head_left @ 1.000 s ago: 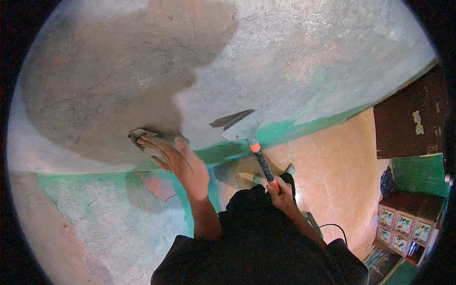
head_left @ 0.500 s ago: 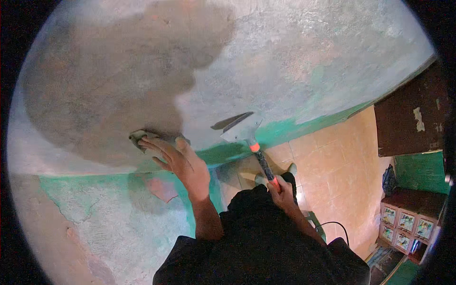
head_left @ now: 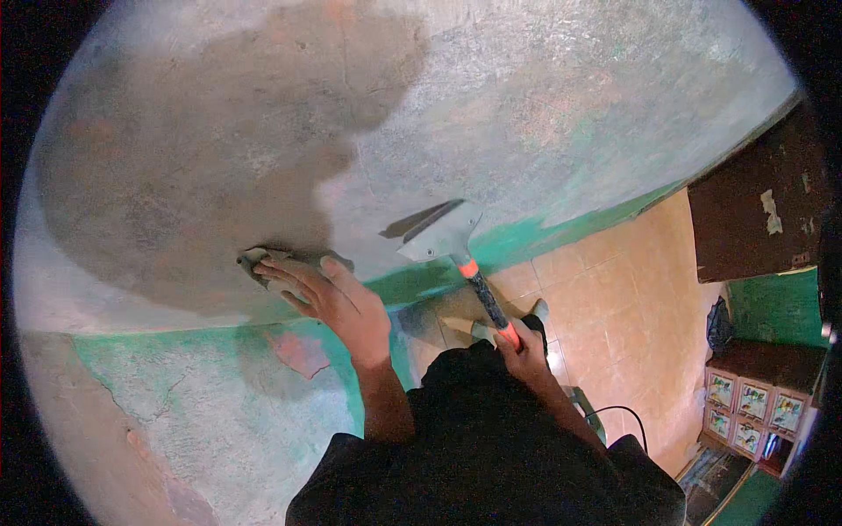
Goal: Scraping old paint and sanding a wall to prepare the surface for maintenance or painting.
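On the lower part of the mottled grey wall [head_left: 491, 114], my left hand [head_left: 346, 307] presses a folded grey-green piece [head_left: 256, 259] flat against the surface. Its fingers stretch over the piece and hide much of it; whether it is cloth or sandpaper I cannot tell. My right hand [head_left: 524, 352] is wrapped round the end of the handle of a wide-bladed scraper [head_left: 452, 241]. The handle is black and orange, the head grey. The scraper points up and away toward the wall, and its dark shadow falls beside the blade.
A green band with flaking paint [head_left: 219, 394] runs along the wall's left foot. Tan floor tiles [head_left: 605, 316] lie to the right. There stand a dark brown piece of furniture [head_left: 745, 210] and a small drawer cabinet [head_left: 750, 403]. A black cable [head_left: 636, 416] curves near my right arm.
The view has shifted slightly. My left hand and the folded piece stay on nearly the same spot of wall, and the scraper in my right hand has barely moved.
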Available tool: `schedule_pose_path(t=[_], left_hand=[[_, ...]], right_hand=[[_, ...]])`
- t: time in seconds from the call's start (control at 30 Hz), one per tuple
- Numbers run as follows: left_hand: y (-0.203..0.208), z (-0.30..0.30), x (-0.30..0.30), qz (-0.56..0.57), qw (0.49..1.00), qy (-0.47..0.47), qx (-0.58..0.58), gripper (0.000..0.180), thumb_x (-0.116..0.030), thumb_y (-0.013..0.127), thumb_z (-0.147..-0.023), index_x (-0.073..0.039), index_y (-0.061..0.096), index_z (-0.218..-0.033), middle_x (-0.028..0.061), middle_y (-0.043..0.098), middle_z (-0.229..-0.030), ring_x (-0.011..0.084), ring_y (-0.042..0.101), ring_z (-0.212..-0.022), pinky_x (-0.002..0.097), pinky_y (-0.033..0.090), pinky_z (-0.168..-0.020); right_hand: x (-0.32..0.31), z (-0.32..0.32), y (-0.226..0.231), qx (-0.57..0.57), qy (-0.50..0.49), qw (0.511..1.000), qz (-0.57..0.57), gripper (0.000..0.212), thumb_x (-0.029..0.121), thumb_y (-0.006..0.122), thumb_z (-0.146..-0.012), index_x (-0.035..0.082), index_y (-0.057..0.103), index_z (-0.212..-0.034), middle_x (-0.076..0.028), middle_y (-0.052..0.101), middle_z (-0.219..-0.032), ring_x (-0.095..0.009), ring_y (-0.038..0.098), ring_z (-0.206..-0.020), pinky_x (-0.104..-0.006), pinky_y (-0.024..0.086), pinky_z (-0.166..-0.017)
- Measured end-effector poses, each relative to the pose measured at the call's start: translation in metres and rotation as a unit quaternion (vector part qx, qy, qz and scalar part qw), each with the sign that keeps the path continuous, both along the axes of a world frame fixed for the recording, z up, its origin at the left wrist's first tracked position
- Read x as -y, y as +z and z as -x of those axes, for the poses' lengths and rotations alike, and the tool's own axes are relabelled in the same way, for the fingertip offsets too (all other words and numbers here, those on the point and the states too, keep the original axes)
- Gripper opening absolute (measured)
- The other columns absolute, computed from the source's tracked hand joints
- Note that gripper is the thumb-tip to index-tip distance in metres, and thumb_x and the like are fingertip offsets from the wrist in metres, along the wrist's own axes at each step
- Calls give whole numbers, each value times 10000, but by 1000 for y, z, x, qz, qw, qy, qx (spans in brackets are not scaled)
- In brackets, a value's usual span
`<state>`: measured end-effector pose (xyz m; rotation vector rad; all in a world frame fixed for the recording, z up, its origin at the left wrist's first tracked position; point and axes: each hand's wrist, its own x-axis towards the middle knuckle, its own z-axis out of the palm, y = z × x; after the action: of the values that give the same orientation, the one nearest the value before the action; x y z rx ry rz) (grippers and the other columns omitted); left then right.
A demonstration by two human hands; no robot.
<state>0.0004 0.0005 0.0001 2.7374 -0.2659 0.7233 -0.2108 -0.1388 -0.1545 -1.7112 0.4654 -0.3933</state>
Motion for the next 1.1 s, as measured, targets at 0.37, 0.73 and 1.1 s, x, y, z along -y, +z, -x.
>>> schedule_pose_path(t=[0.37, 0.73, 1.1], left_hand=[[10, 4, 9, 64, 998, 3, 12, 656, -362, 224, -1024, 111, 97, -1460, 338, 60, -1518, 458, 130, -1414, 536, 181, -1126], [14, 5, 11, 94, 995, -7, 29, 655, -355, 248, -1025, 112, 102, -1460, 328, 58, -1524, 446, 103, -1425, 562, 156, -1121], [11, 4, 11, 112, 993, -6, 29, 679, -387, 240, -1024, 103, 78, -1466, 317, 41, -1531, 446, 85, -1428, 554, 125, -1131]], right_hand=[[0, 3, 3, -28, 5, 1000, 1, 188, 134, 696, -843, 17, 608, -960, -119, 516, -630, -164, 516, -526, -296, 435, -525], [7, -1, 13, -15, -5, 999, -30, 183, 156, 678, -868, 12, 603, -952, -117, 537, -656, -142, 541, -560, -284, 452, -554], [10, 3, 9, 2, -13, 1000, 14, 212, 180, 677, -880, 10, 604, -984, -81, 523, -641, -91, 506, -575, -269, 425, -536]])
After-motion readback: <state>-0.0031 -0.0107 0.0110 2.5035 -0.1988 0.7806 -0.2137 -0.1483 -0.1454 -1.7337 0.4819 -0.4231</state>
